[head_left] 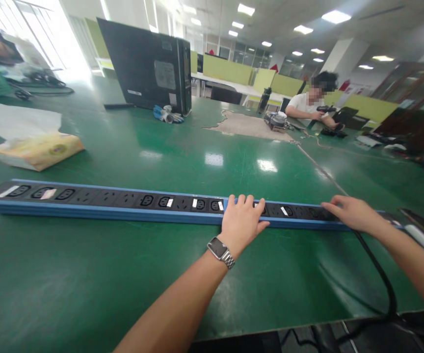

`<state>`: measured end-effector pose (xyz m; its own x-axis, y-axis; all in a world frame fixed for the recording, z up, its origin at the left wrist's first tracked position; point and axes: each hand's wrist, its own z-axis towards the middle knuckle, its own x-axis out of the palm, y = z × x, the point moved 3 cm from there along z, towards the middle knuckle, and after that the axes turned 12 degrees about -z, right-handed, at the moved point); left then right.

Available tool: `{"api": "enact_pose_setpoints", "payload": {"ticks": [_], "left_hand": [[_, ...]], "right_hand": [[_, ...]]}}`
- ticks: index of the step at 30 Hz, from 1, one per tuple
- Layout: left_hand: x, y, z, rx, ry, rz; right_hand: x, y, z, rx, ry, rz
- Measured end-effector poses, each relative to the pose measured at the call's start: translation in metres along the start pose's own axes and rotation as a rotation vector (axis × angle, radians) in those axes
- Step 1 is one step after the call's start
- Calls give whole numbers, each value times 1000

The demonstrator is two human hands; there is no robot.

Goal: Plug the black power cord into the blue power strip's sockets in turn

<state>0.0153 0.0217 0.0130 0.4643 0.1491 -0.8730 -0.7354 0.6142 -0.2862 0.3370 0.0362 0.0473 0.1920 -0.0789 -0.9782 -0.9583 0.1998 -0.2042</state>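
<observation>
The place was an open office, shown by its green partitions [228,68], ceiling lights [336,17] and shared green table [123,269].

A long, thin power strip [116,212] is lying flat on the green worktop [123,274], running from side to side. Its long edges are showing blue, and its top is showing black. Many black sockets [199,204] are facing up in a row, some with rounded rims and some with only small slits. Little white stickers [170,202] are sitting by some of them, and one sticker is looking a bit pink. The left hand [242,220] is covering a middle part, and the right hand [348,212] is hiding some near the right end.
</observation>
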Motion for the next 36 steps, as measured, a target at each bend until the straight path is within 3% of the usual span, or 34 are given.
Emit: {"api": "enact_pose_setpoints", "payload": {"ticks": [3, 7, 8, 10, 13, 18, 25, 31, 36], "left_hand": [[0, 0, 0, 3, 5, 2], [1, 1, 0, 7, -5, -10], [1, 1, 0, 5, -8, -12], [1, 1, 0, 4, -12, -13], [0, 0, -1, 14, -18, -14], [-1, 0, -1, 15, -25, -5], [0, 0, -1, 14, -30, -17], [0, 0, -1, 7, -40, -33], [0, -1, 0, 17, -59, -64]], "right_hand": [[-5, -3, -15, 121, -152, -60], [-37, -4, -45, 274, -429, 57], [-45, 1, -51, 260, -411, 121], [-58, 22, -58, 167, -247, 266], [-66, 68, -58, 29, -54, 420], [-56, 130, -31, -111, 2, 239], [-51, 148, -15, -113, -49, -51], [-57, 172, -19, -150, 85, -235], [-57, 177, -28, -141, 4, -254]]}}
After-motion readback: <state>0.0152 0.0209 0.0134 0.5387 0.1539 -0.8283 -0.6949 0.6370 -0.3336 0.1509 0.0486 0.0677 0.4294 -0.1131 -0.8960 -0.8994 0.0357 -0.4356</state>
